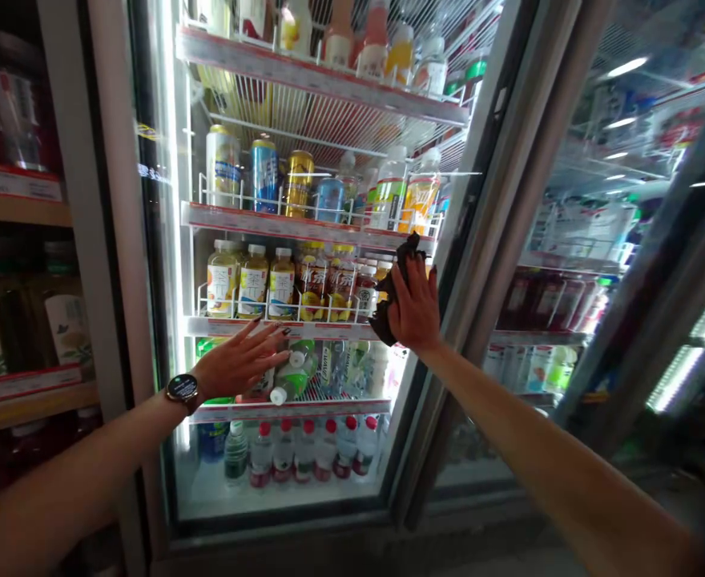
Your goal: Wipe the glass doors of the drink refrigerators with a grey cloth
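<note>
My right hand [417, 311] lies spread over a crumpled dark cloth [382, 320], holding it flat against the glass door [328, 180] of a lit drinks fridge, near the door's right side. My left hand [241, 365], with a round black watch [183, 389] on its wrist, hovers at or close to the glass with its fingers stretched out and nothing in them. Whether it touches the glass I cannot tell. Behind the glass, near the left fingers, a green-labelled bottle [296, 381] lies tilted on a shelf.
Inside the fridge stand several tea bottles [251, 280], drink cans [264, 176] and red-capped water bottles [304, 450] on wire shelves. A shelf of dark bottles [22, 312] is on the left. To the right is another glass fridge door [545, 320] with reflections.
</note>
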The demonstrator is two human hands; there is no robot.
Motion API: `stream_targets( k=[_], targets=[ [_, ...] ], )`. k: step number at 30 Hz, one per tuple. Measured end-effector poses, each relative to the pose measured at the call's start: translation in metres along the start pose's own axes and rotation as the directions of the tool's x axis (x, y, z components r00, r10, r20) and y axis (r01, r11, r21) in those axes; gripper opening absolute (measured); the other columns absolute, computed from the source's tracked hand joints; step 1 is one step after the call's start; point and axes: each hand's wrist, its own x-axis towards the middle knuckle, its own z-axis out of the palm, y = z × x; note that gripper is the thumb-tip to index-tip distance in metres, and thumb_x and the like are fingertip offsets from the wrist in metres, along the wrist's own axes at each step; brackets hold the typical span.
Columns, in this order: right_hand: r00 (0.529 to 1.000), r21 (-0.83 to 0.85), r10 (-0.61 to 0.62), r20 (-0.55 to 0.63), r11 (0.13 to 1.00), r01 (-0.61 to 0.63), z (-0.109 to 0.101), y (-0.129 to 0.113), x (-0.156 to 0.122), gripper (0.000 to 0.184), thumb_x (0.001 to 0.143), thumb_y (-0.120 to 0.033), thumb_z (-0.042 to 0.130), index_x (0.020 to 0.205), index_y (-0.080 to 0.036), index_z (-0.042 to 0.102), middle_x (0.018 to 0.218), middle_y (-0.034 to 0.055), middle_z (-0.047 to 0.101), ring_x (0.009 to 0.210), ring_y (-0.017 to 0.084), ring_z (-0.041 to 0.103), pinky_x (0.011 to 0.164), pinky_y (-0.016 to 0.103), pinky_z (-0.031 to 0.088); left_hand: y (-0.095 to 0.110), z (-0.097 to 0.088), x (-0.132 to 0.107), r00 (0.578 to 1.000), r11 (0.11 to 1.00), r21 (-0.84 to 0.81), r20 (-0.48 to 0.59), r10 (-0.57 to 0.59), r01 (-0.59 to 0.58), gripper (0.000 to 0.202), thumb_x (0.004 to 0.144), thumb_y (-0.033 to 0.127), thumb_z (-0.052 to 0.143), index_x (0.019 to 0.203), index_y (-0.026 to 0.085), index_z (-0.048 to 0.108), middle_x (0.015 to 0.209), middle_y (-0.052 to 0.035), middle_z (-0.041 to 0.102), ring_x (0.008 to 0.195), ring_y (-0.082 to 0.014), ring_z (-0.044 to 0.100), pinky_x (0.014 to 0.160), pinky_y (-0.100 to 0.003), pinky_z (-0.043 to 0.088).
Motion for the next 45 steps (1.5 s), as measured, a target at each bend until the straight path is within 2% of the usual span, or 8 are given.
stream_targets(
  k=[8,11,17,21,29,38,42,45],
  targets=[
    [0.830,0.283,-0.468,0.305,0.876,0.390,0.019,-0.112,-0.157,0.075,0.093,-0.011,0.050,0.165,-0.018,0.032,0.161,0.0142,0.052,0.152,0.030,0.047,0.122,0.052,0.045,0.000,0.002,-0.003,0.999,0.998,-0.060,0.053,0.001,0.002,0.066,0.090,0.026,0.066,0.153,0.025,0.048,0.166,-0.0100,0.043,0.160,-0.0310,0.030,0.135,-0.056,0.018],
    [0.737,0.360,-0.608,0.296,0.785,0.504,0.016,-0.098,-0.119,0.075,0.094,-0.012,0.052,0.166,-0.019,0.031,0.162,0.0120,0.051,0.153,0.025,0.046,0.125,0.048,0.042,-0.002,-0.005,-0.001,0.997,0.997,-0.081,0.076,0.023,-0.017,0.067,0.088,0.025,0.068,0.152,0.025,0.049,0.167,-0.0102,0.042,0.160,-0.0314,0.030,0.135,-0.057,0.017],
    [0.961,0.146,-0.263,0.084,0.957,0.249,0.008,-0.063,0.050,0.088,0.096,-0.021,0.053,0.170,-0.023,0.006,0.178,0.0109,0.009,0.165,0.036,0.013,0.131,0.067,0.021,-0.025,-0.023,-0.008,0.994,0.995,-0.009,0.058,-0.094,0.095,0.065,0.096,0.032,0.064,0.157,0.026,0.044,0.168,-0.0081,0.041,0.162,-0.0276,0.026,0.137,-0.054,0.006],
    [0.971,0.173,-0.223,0.082,0.963,0.207,0.025,-0.115,0.039,0.092,0.097,-0.035,0.056,0.171,-0.019,0.004,0.178,0.0128,0.007,0.165,0.038,0.012,0.131,0.066,0.022,-0.039,-0.023,-0.022,0.984,0.984,0.027,0.021,-0.179,0.179,0.069,0.098,0.034,0.062,0.162,0.028,0.037,0.167,-0.0104,0.041,0.162,-0.0291,0.023,0.136,-0.058,0.011],
    [0.465,0.281,-0.866,0.184,0.499,0.820,0.035,-0.157,-0.034,0.060,0.097,-0.022,0.051,0.156,-0.019,0.049,0.166,0.0025,0.048,0.157,0.016,0.038,0.130,0.036,0.032,-0.047,-0.028,-0.030,0.995,0.995,0.005,0.039,-0.095,0.095,0.066,0.098,0.032,0.061,0.161,0.025,0.040,0.169,-0.0126,0.036,0.163,-0.0319,0.019,0.133,-0.060,0.017],
    [0.953,0.182,-0.303,0.020,0.938,0.295,0.017,-0.097,0.134,0.092,0.095,-0.019,0.053,0.170,-0.026,0.000,0.179,0.0085,0.009,0.165,0.037,0.011,0.131,0.071,0.012,-0.062,-0.029,-0.048,0.998,0.998,0.023,0.034,-0.057,0.056,0.068,0.100,0.032,0.059,0.163,0.028,0.034,0.165,-0.0071,0.045,0.160,-0.0262,0.031,0.135,-0.055,0.017],
    [0.874,0.230,-0.465,0.141,0.874,0.428,0.033,-0.163,0.061,0.089,0.094,-0.025,0.058,0.170,-0.016,0.011,0.176,0.0154,0.020,0.164,0.034,0.018,0.133,0.062,0.019,-0.062,-0.025,-0.052,0.996,0.996,-0.002,-0.023,-0.087,0.087,0.073,0.099,0.032,0.061,0.165,0.028,0.029,0.166,-0.0099,0.043,0.161,-0.0283,0.028,0.134,-0.053,0.023],
    [0.634,0.310,-0.724,0.274,0.690,0.654,0.037,-0.198,0.012,0.076,0.095,-0.026,0.055,0.166,-0.017,0.029,0.173,0.0090,0.033,0.162,0.024,0.027,0.134,0.047,0.024,-0.058,-0.028,-0.053,0.995,0.995,-0.033,-0.043,-0.093,0.092,0.077,0.098,0.032,0.061,0.166,0.028,0.024,0.168,-0.0119,0.038,0.162,-0.0301,0.024,0.133,-0.055,0.025]
  ],
)
